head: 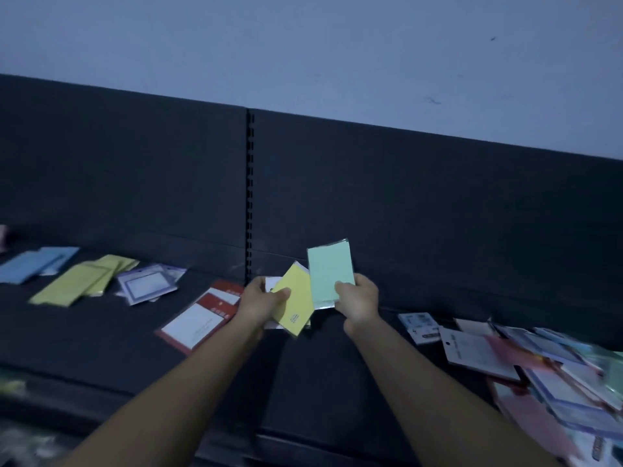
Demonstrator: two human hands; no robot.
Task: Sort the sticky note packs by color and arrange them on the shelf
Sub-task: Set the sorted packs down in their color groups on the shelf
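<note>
I'm mid-sort: my left hand point(264, 299) pinches a yellow pack point(296, 306) and my right hand point(357, 298) grips a green pack point(328, 274), both held above the shelf point(101, 332). Next, I judge, yellow goes left onto the yellow stack point(77, 281), passing over the red-framed pack point(202, 315); green has no stack I can see. Bare shelf lies under my arms, while the unsorted heap point(539, 358) crowds the right end toward the front edge.

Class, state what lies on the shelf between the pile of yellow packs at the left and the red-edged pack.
A small pile of purple-edged packs lies between the yellow packs and the red-edged pack, seen in the head view.
</note>
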